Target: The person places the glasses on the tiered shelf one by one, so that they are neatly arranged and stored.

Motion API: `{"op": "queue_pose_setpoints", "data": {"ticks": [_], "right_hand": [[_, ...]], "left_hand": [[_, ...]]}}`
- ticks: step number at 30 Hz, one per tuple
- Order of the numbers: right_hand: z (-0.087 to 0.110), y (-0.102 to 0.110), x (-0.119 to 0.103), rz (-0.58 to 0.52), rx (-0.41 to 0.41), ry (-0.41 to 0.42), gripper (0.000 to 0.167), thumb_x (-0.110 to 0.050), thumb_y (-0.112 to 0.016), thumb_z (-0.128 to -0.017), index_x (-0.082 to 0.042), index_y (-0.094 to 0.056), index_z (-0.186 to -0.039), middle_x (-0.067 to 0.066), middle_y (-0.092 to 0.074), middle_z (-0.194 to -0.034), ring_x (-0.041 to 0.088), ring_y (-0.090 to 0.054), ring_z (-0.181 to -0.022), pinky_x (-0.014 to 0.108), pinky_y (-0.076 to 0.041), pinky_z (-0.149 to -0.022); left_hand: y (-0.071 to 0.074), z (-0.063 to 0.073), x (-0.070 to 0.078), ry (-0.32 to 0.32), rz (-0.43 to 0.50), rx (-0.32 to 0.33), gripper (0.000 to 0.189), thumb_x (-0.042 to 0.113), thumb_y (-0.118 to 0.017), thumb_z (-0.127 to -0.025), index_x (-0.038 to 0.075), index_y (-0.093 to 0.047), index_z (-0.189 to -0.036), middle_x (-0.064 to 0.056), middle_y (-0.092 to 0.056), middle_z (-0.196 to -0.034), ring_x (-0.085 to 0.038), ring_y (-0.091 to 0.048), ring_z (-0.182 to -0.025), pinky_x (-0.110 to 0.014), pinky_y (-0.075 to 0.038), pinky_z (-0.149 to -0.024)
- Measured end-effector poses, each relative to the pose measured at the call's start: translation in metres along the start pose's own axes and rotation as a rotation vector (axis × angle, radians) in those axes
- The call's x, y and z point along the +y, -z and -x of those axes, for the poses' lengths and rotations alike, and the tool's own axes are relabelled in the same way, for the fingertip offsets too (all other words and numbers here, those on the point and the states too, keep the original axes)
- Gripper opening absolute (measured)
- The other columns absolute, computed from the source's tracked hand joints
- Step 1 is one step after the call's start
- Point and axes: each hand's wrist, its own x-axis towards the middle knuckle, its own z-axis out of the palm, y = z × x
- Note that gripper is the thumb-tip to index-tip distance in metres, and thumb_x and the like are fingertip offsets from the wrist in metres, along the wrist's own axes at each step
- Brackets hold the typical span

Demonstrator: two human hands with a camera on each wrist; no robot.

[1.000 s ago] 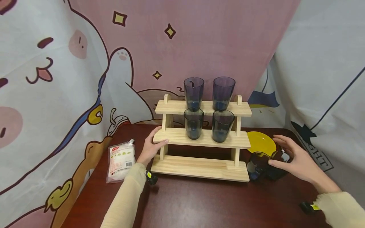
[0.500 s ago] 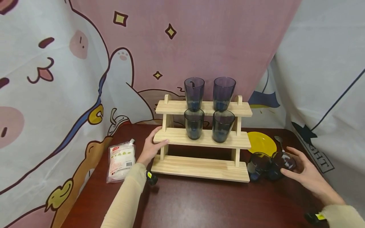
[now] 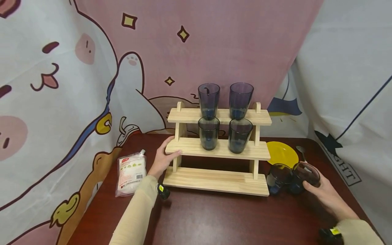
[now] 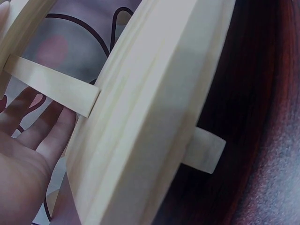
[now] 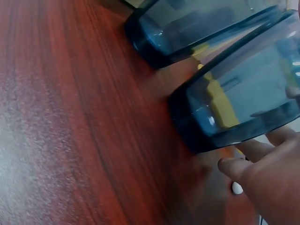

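Note:
My left hand [image 3: 162, 157] grips the left end of the middle tier of a three-tier wooden display stand [image 3: 214, 177]. Its thumb lies at the front edge; in the left wrist view its fingers [image 4: 44, 126] reach behind an upright. On the right, my right hand [image 3: 326, 195] holds a dark tinted drinking glass [image 3: 301, 178], thumb on the near side and fingers partly hidden behind it. That glass stands on the table beside a second tinted glass [image 3: 277, 180]. Two glasses [image 3: 209, 102] stand on the top tier, and two more [image 3: 240, 136] on the middle one.
Behind the two table glasses lies a yellow plate [image 3: 281, 153], with a metal spoon [image 3: 301, 153] at its right. A white printed pouch [image 3: 131, 173] lies left of the stand. Patterned cloth [image 3: 245, 41] hangs around the dark red table [image 3: 214, 221].
My right hand drew back to the right of the two table glasses, then closed around the right one. The spoon came into view. My left hand stayed on the stand.

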Motion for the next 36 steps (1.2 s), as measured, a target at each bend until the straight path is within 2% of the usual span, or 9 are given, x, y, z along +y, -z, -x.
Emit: {"op": "queue_pose_setpoints", "data": {"ticks": [3, 10, 18, 23, 28, 34, 35, 36], "right_hand": [[0.0, -0.003, 0.002, -0.022, 0.021, 0.021, 0.064, 0.002, -0.06, -0.105, -0.019, -0.036, -0.161, -0.025, -0.054, -0.139, -0.014, -0.055, -0.12, 0.007, -0.048, -0.088], [0.003, -0.002, 0.004, -0.033, 0.101, -0.002, 0.063, 0.005, -0.066, -0.1, -0.019, -0.045, -0.155, -0.021, -0.057, -0.134, -0.012, -0.058, -0.113, 0.008, -0.051, -0.082], [0.019, -0.004, 0.004, 0.181, 0.21, -0.028, 0.07, -0.002, -0.076, -0.097, -0.018, -0.044, -0.157, -0.03, -0.056, -0.128, -0.017, -0.056, -0.11, 0.007, -0.05, -0.08], [0.031, -0.005, -0.004, 0.19, 0.232, -0.048, 0.073, -0.002, -0.077, -0.095, -0.019, -0.044, -0.158, -0.031, -0.057, -0.124, -0.017, -0.057, -0.107, 0.008, -0.051, -0.077], [0.04, -0.003, -0.018, 0.087, 0.233, 0.042, 0.072, 0.012, -0.073, -0.092, -0.009, -0.047, -0.155, -0.022, -0.064, -0.129, -0.01, -0.061, -0.112, 0.008, -0.052, -0.082], [0.048, 0.001, -0.045, 0.081, 0.23, 0.17, 0.073, 0.023, -0.067, -0.089, -0.001, -0.046, -0.154, -0.015, -0.064, -0.135, -0.007, -0.061, -0.118, 0.007, -0.05, -0.086], [0.049, 0.0, -0.051, 0.054, 0.223, 0.197, 0.072, 0.024, -0.066, -0.088, 0.001, -0.045, -0.154, -0.013, -0.063, -0.137, -0.005, -0.061, -0.119, 0.008, -0.051, -0.087], [0.05, 0.0, -0.056, -0.021, 0.206, 0.223, 0.071, 0.027, -0.063, -0.088, 0.004, -0.044, -0.153, -0.009, -0.063, -0.138, -0.003, -0.062, -0.121, 0.01, -0.053, -0.087]], "left_hand": [[0.0, 0.0, 0.0, 0.003, 0.004, -0.001, 0.074, 0.018, -0.086, -0.09, 0.026, -0.051, -0.156, -0.002, -0.044, -0.164, -0.026, -0.039, -0.149, -0.052, -0.031, -0.121], [0.0, 0.0, 0.0, 0.01, 0.014, -0.002, 0.074, 0.018, -0.086, -0.09, 0.027, -0.051, -0.156, -0.001, -0.044, -0.163, -0.025, -0.039, -0.149, -0.051, -0.032, -0.121], [-0.001, 0.0, -0.001, 0.024, 0.026, -0.006, 0.075, 0.017, -0.086, -0.09, 0.026, -0.051, -0.156, -0.003, -0.046, -0.162, -0.026, -0.042, -0.146, -0.05, -0.033, -0.12], [-0.001, -0.001, -0.001, 0.006, 0.026, 0.0, 0.075, 0.016, -0.086, -0.09, 0.024, -0.052, -0.155, -0.002, -0.047, -0.161, -0.026, -0.042, -0.146, -0.049, -0.032, -0.12], [-0.001, -0.002, -0.002, 0.002, 0.03, 0.002, 0.074, 0.014, -0.086, -0.09, 0.023, -0.052, -0.155, -0.003, -0.047, -0.161, -0.026, -0.043, -0.144, -0.05, -0.033, -0.12], [0.0, -0.001, -0.001, 0.003, 0.024, -0.002, 0.074, 0.014, -0.085, -0.09, 0.024, -0.051, -0.156, -0.004, -0.048, -0.16, -0.027, -0.046, -0.141, -0.05, -0.037, -0.117], [0.0, -0.001, -0.001, 0.002, 0.024, -0.003, 0.074, 0.014, -0.085, -0.09, 0.024, -0.051, -0.156, -0.005, -0.048, -0.16, -0.028, -0.047, -0.14, -0.051, -0.037, -0.117], [0.0, 0.0, -0.001, 0.001, 0.024, -0.003, 0.075, 0.014, -0.085, -0.091, 0.024, -0.051, -0.156, -0.005, -0.048, -0.16, -0.028, -0.047, -0.14, -0.051, -0.038, -0.117]]}}
